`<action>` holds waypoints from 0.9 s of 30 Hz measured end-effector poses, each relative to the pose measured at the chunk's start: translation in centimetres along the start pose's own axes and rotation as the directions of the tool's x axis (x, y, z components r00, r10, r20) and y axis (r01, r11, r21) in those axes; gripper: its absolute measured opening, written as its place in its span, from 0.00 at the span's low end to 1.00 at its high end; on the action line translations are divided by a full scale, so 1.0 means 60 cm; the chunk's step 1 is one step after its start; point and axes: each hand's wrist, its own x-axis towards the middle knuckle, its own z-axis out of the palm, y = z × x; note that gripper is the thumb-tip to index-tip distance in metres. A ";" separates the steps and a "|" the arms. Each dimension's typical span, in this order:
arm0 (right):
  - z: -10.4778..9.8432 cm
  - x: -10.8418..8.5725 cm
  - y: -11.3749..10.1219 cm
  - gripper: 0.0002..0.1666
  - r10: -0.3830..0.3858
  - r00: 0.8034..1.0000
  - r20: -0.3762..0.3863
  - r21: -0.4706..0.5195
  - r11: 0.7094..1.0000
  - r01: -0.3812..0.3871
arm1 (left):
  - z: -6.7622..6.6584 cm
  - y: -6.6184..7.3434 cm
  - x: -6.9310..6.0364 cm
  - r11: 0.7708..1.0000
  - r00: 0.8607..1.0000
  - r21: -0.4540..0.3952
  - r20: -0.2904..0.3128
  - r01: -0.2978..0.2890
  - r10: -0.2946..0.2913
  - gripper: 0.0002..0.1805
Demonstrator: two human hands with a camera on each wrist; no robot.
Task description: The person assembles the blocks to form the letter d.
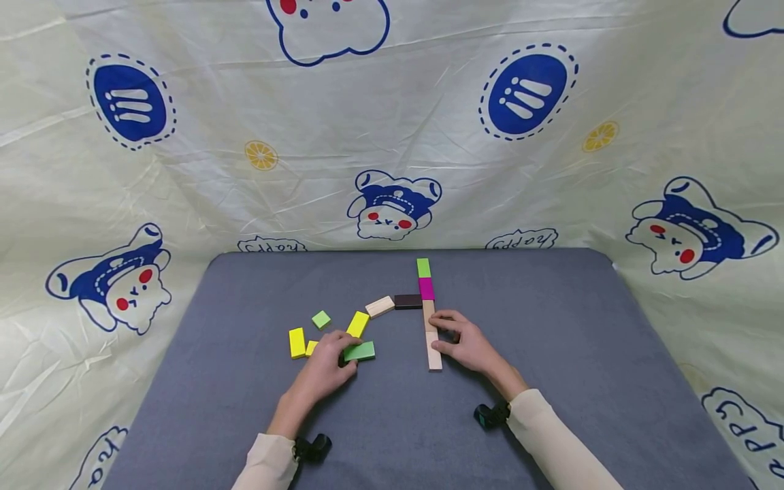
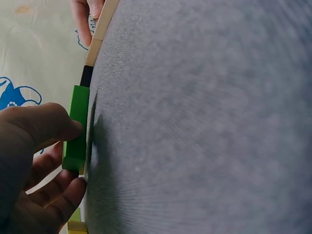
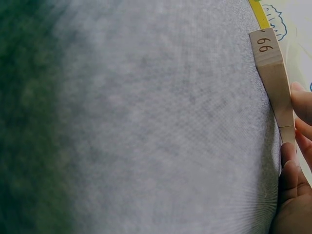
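The left hand (image 1: 324, 364) pinches a green rectangular block (image 1: 361, 351) between thumb and fingers, just above or on the table surface – I cannot tell which. The right hand (image 1: 471, 346) is relaxed, its finger and thumb set a little apart, the tips touching two pale, natural-wood rectangular blocks laid end to end: the farther wooden block (image 1: 429, 314) and the nearer wooden block (image 1: 434, 357), whose near end carries a two-digit marking in the right wrist view.

Beyond these, the same straight column continues with a magenta block (image 1: 427, 288) and a bright green block (image 1: 423, 267) at its far end. A black rectangular block (image 1: 407, 301) meets the column's left side; a tilted pale wooden block (image 1: 380, 306) follows it, then a slanted yellow block (image 1: 358, 324) beside the left fingers.

Left of that hand stand an upright-looking yellow block (image 1: 297, 343), a partly hidden yellow piece (image 1: 311, 348) next to it, and a small light-green square block (image 1: 321, 320) lying apart. Everything is on a grey cloth-covered table (image 1: 551, 320) – behind it hangs a cream printed curtain (image 1: 392, 122).
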 end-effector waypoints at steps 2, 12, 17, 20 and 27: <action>0.000 0.000 0.001 0.29 -0.003 1.000 0.001 -0.004 1.000 0.003 | 0.002 -0.001 -0.001 1.000 1.000 0.005 0.006 -0.001 0.001 0.18; 0.000 0.000 0.002 0.29 0.005 1.000 -0.005 -0.020 1.000 -0.005 | -0.001 -0.005 0.000 1.000 0.997 0.013 0.071 -0.004 0.003 0.18; 0.000 0.001 0.000 0.29 0.018 1.000 0.005 -0.010 1.000 -0.018 | -0.008 -0.002 -0.003 1.000 0.993 -0.014 0.119 -0.016 0.018 0.19; -0.001 0.001 -0.001 0.30 0.023 1.000 0.007 -0.003 1.000 -0.023 | -0.012 -0.001 -0.005 1.000 0.988 -0.022 0.153 0.009 -0.006 0.20; -0.002 0.001 0.000 0.29 0.008 1.000 0.003 0.000 1.000 -0.008 | -0.014 0.000 -0.006 1.000 0.990 -0.022 0.141 0.006 -0.003 0.19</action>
